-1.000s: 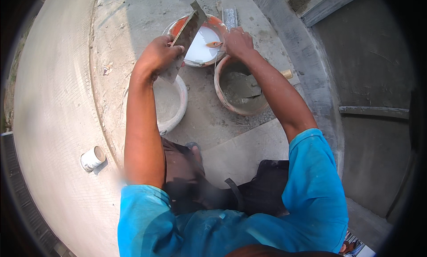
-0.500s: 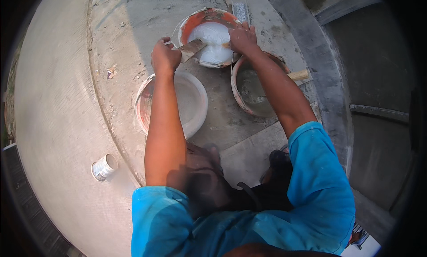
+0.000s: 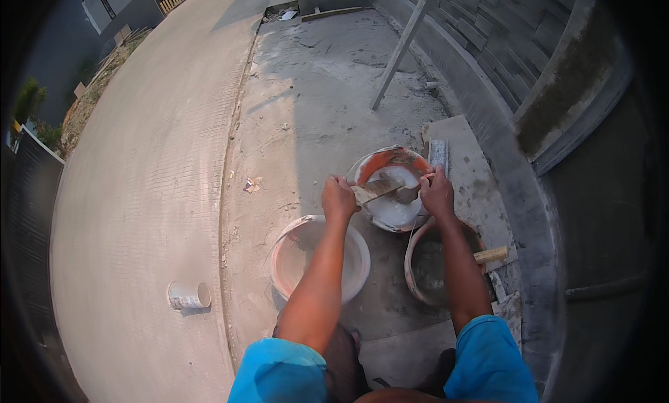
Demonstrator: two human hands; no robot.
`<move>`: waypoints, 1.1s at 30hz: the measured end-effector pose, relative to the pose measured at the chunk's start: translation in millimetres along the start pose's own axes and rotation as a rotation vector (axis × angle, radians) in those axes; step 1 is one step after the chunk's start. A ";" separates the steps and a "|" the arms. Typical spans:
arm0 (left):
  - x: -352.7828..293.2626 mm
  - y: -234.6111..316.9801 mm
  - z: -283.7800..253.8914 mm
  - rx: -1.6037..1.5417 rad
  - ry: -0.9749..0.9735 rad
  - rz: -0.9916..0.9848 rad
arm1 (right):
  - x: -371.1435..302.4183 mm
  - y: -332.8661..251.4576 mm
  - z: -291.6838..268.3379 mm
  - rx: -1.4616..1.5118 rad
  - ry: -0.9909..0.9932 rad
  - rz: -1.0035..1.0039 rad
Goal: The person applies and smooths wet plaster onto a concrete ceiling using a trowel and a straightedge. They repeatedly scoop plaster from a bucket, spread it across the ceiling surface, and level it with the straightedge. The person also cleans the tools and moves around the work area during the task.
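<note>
My left hand (image 3: 339,197) is closed on a flat, brownish board (image 3: 374,191), which reaches over the left rim of the orange bucket (image 3: 373,167). White, wet mix (image 3: 391,209) lies inside that bucket. Across from it, my right hand (image 3: 437,192) grips a small trowel (image 3: 408,193) whose grey blade is over the mix, close to the board's end. Its handle is mostly covered by my fingers. Below my left wrist is a pale-rimmed basin (image 3: 357,263), partly behind my forearm. Under my right forearm stands a second bucket (image 3: 418,274) with greyish contents.
A wooden handle (image 3: 492,254) sticks out over the right bucket's rim. Beyond the orange bucket lies a grey metal-like float (image 3: 438,155). A small white pail (image 3: 189,295) lies on its side at left. A slanted pole (image 3: 404,47) leans near the wall (image 3: 481,40).
The view has tilted up, showing more ground and wall ahead. The trowel's grey blade is now visible above the mix, near the board. Both hands keep their hold.
</note>
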State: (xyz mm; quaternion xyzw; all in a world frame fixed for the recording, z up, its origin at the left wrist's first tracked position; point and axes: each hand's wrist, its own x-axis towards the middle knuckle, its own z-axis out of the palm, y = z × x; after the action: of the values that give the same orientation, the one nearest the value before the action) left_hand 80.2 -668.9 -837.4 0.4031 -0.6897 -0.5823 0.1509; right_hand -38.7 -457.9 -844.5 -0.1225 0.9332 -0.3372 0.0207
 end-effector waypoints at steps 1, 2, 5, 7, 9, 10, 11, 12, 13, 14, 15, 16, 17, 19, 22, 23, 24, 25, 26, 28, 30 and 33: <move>-13.2 15.8 -0.3 -0.128 -0.040 -0.026 | -1.5 3.7 5.8 0.116 0.101 -0.033; -17.7 22.6 -2.1 -0.165 -0.084 0.021 | -4.2 7.1 13.8 0.232 0.200 -0.059; -19.3 14.6 3.2 -0.275 -0.185 0.048 | -7.4 29.1 49.4 0.173 0.074 -0.222; -15.9 1.6 2.4 -0.238 -0.199 0.000 | -10.3 38.5 62.9 0.146 0.084 -0.309; -18.7 0.9 2.4 -0.089 -0.210 -0.086 | -12.3 26.8 53.8 0.191 0.201 -0.331; -18.6 -0.9 3.6 -0.014 -0.217 -0.121 | -13.2 24.8 47.4 0.183 0.219 -0.301; -13.3 -10.0 4.2 0.174 -0.154 -0.030 | -15.3 21.5 43.7 0.182 0.235 -0.283; -6.9 -18.9 7.0 0.357 -0.092 0.070 | -16.9 20.3 40.1 0.201 0.266 -0.268; -3.1 -29.5 10.0 0.540 -0.029 0.171 | -19.3 19.0 37.0 0.221 0.295 -0.254; -9.4 -23.5 18.2 0.631 -0.069 0.190 | -17.8 23.3 32.5 0.231 0.335 -0.237; -22.0 -11.2 21.1 0.728 -0.105 0.207 | -16.9 26.0 32.0 0.219 0.331 -0.238; -30.0 -4.9 24.7 0.824 -0.141 0.225 | -15.0 28.1 31.8 0.208 0.328 -0.240; -32.3 -5.9 23.9 0.859 -0.144 0.225 | -15.6 24.9 32.5 0.205 0.319 -0.249; -32.1 -12.2 21.5 0.925 -0.148 0.220 | -21.9 7.8 24.1 0.345 0.345 -0.293; -22.7 -16.2 20.0 0.906 -0.156 0.279 | -29.1 -6.0 18.8 0.486 0.396 -0.383; -19.2 -15.4 21.2 0.852 -0.116 0.273 | -30.4 -6.1 18.0 0.518 0.420 -0.414; -15.4 -14.4 22.1 0.798 -0.077 0.267 | -32.1 -3.3 21.5 0.495 0.356 -0.389; -12.1 -13.8 22.3 0.744 -0.038 0.261 | -34.9 1.9 28.3 0.472 0.292 -0.365; -7.2 -18.5 21.2 0.655 -0.016 0.264 | -37.9 4.1 32.2 0.454 0.230 -0.340; 0.2 -29.1 18.7 0.476 0.025 0.268 | -35.8 10.2 34.4 0.367 0.316 -0.337; 2.3 -27.9 11.7 0.424 -0.018 0.198 | -40.9 0.7 29.3 0.390 0.395 -0.333; -0.6 -18.5 6.5 0.246 -0.083 0.088 | -54.1 -19.9 28.4 0.672 0.282 -0.266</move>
State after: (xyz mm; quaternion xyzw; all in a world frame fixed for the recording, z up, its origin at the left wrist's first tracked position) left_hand 83.2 -663.9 -856.1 0.3636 -0.7785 -0.5023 0.0972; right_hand 21.5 -477.2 -856.2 -0.1811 0.7403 -0.6376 -0.1126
